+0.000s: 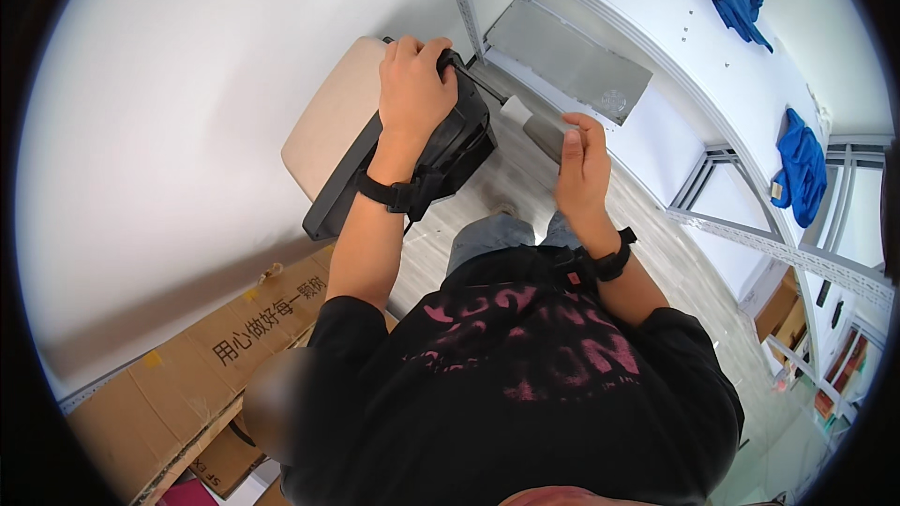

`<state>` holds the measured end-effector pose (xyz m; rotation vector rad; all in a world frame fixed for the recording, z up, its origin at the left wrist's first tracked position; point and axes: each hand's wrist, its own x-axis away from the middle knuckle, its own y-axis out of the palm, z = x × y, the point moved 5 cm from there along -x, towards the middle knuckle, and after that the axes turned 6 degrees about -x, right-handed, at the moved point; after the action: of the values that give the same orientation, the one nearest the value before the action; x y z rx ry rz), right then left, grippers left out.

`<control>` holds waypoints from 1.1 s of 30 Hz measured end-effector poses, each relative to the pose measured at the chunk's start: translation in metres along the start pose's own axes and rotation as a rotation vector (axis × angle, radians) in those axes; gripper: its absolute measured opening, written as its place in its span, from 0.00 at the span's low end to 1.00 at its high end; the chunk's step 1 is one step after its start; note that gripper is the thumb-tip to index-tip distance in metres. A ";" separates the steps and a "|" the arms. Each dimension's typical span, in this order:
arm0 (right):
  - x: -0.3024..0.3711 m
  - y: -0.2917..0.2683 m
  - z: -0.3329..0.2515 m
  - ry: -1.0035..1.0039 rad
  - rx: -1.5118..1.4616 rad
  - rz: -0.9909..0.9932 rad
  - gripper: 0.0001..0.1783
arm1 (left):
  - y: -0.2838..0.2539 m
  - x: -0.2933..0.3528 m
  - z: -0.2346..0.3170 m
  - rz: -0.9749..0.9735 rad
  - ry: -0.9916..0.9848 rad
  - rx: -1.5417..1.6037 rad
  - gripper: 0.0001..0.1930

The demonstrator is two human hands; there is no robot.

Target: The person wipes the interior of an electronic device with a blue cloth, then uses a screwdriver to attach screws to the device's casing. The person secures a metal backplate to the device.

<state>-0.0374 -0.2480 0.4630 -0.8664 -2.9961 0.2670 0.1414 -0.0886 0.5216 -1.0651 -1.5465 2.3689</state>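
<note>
While the beige-and-black unit (330, 122) sits tilted beside the wall (187, 84), the left hand (416, 84) grips its far end, likely steadying it; the right hand (585, 178) curves by 1 grey-and-white handle (536, 131) (whether gripping, I cannot tell).

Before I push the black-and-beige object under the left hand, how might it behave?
The black-and-beige object is probably stiff: its black rim looks straight and hard-edged. It may feel lopsided, given the bulky black side.
</note>
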 end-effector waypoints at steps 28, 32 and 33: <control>0.004 0.000 -0.011 -0.326 -0.255 0.169 0.21 | 0.002 -0.003 -0.001 -0.023 0.014 -0.028 0.15; 0.001 -0.002 -0.001 -0.094 -0.176 0.125 0.25 | 0.001 -0.002 0.001 -0.028 0.009 -0.034 0.15; -0.001 -0.003 0.003 -0.030 -0.156 0.100 0.25 | 0.001 -0.002 0.000 -0.023 0.015 -0.037 0.15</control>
<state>-0.0386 -0.2510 0.4610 -1.0356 -3.0390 0.0476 0.1428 -0.0901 0.5213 -1.0634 -1.5950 2.3212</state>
